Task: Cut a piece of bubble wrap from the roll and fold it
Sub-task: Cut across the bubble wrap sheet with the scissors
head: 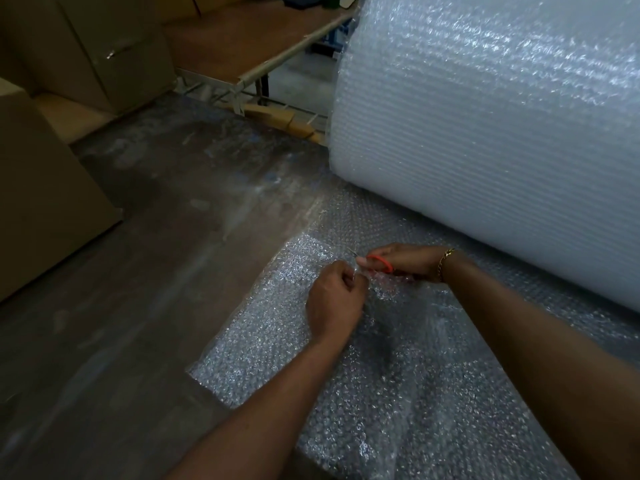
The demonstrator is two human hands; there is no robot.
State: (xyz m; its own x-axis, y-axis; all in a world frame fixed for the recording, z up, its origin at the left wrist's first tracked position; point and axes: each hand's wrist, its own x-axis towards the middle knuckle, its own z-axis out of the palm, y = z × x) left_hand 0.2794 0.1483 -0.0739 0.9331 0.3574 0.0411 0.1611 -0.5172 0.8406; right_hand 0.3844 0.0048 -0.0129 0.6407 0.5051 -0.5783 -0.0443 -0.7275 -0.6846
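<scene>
A huge bubble wrap roll [485, 126] stands on the floor at the right. An unrolled sheet of bubble wrap [263, 341] runs from it toward me across the floor. My right hand [405, 263] grips scissors with an orange handle [381, 263], their thin blades pointing left into the sheet. My left hand [334, 301] pinches the sheet's edge just below and left of the blades, fingers curled. The blade tips are mostly hidden among the bubbles.
Brown cardboard boxes [45, 202] stand at the left and far left. A low wooden table with a metal frame [256, 50] sits behind the roll. Dark, dusty floor [145, 254] stretches left of the sheet.
</scene>
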